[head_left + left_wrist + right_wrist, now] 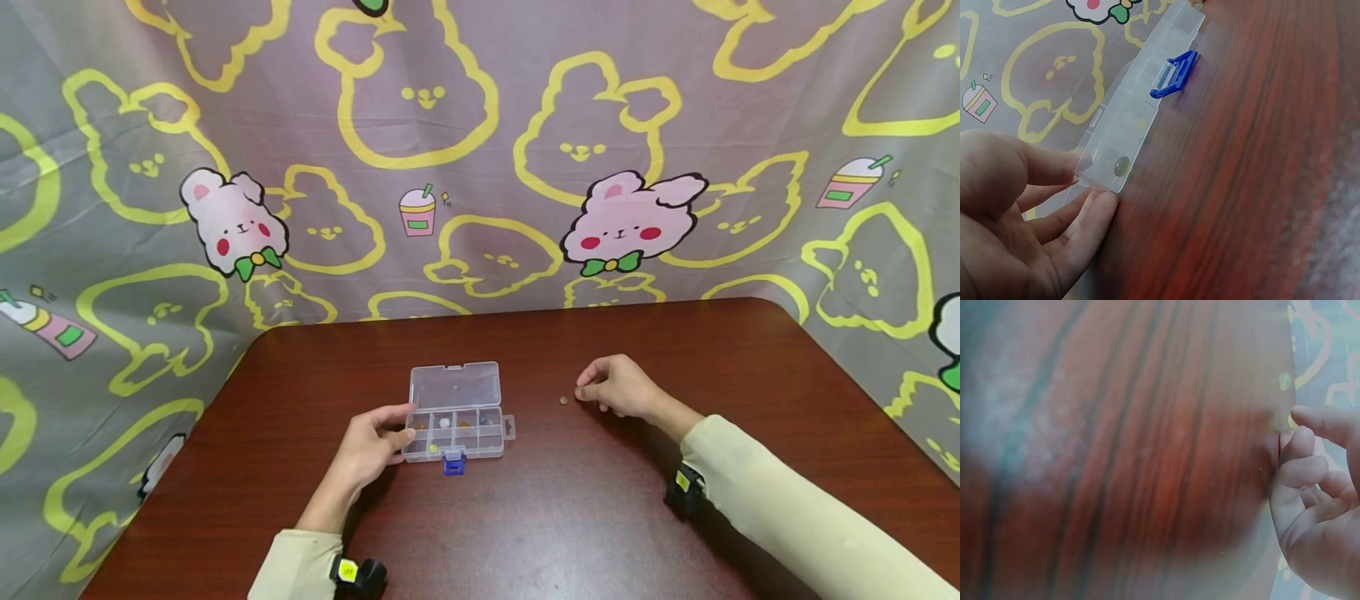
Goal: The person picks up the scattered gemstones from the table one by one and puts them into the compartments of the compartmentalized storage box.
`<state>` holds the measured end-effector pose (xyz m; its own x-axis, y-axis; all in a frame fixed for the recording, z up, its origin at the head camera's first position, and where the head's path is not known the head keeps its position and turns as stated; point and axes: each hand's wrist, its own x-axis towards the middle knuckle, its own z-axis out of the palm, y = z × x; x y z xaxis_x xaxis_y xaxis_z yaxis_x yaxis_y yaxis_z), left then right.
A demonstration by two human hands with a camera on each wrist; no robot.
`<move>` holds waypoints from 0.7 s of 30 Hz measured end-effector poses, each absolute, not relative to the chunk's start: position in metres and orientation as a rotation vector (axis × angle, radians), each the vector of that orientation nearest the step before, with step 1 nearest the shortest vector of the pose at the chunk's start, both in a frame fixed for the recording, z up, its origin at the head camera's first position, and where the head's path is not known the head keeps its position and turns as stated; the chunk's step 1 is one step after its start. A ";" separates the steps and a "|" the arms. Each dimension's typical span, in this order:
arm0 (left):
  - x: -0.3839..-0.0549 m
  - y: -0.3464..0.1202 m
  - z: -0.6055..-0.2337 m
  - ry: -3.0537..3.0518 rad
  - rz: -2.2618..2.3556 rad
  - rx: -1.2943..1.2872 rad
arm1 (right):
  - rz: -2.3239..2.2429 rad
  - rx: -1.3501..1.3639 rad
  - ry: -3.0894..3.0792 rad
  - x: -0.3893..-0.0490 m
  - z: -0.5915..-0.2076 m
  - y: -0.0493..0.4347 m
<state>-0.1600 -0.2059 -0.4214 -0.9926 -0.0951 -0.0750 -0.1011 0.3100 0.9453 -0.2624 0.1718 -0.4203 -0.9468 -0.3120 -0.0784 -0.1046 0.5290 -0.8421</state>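
Note:
A clear plastic compartment box (453, 433) lies on the table with its lid (455, 387) raised at the back. My left hand (363, 450) grips the box's left end between thumb and fingers. Small beads sit in several compartments, among them a white bead (445, 422) and a yellow bead (433, 448). In the left wrist view a dark green bead (1122, 166) shows through the wall near my thumb. To the right of the box my right hand (618, 387) pinches a small bead (1292, 422) at its fingertips. Close beside them another small bead (564, 401) lies on the table.
A blue latch (453, 464) hangs at the box's front, and a clear hanging tab (510, 427) sticks out on its right. The brown wooden table (570, 517) meets a patterned curtain (480, 183) at its back and sides.

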 end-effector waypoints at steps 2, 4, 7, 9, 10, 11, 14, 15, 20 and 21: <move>-0.160 -0.206 -0.422 2.538 1.833 -0.193 | -1.387 -0.351 2.538 -0.262 -0.419 0.172; -0.160 -0.206 -0.421 2.534 1.835 -0.196 | -1.395 -0.350 2.528 -0.261 -0.419 0.173; -0.160 -0.206 -0.421 2.532 1.835 -0.200 | -1.402 -0.351 2.516 -0.259 -0.417 0.173; -0.160 -0.205 -0.420 2.533 1.831 -0.204 | -1.409 -0.349 2.511 -0.257 -0.417 0.173; -0.160 -0.205 -0.420 2.533 1.830 -0.207 | -1.410 -0.352 2.510 -0.256 -0.416 0.173; -0.160 -0.205 -0.420 2.535 1.826 -0.206 | -1.410 -0.353 2.513 -0.256 -0.416 0.174; -0.160 -0.204 -0.420 2.539 1.821 -0.207 | -1.410 -0.363 2.529 -0.254 -0.416 0.176; -0.160 -0.204 -0.419 2.538 1.821 -0.208 | -1.411 -0.366 2.534 -0.253 -0.416 0.177; -0.160 -0.204 -0.419 2.533 1.829 -0.219 | -1.414 -0.375 2.534 -0.251 -0.415 0.183; -0.160 -0.204 -0.420 2.534 1.829 -0.218 | -1.415 -0.372 2.532 -0.250 -0.415 0.183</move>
